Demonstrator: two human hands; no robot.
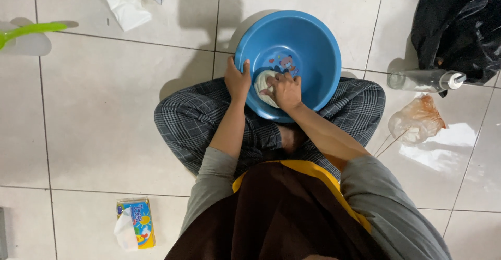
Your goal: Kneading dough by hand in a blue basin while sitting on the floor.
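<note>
I sit cross-legged on a tiled floor with a round blue plastic basin [308,41] tilted against my legs. My left hand [237,78] grips the basin's near left rim. My right hand [284,89] is inside the basin, pressing a white cloth [262,85] against its inner wall. A small cartoon picture [282,62] marks the basin's bottom.
A clear plastic bottle [425,80] lies on the floor at the right, beside a black plastic bag [462,28] and a crumpled clear bag [416,119]. A tissue pack [135,222] lies at the lower left. A crumpled tissue [128,10] and a green handle [26,31] are at the upper left.
</note>
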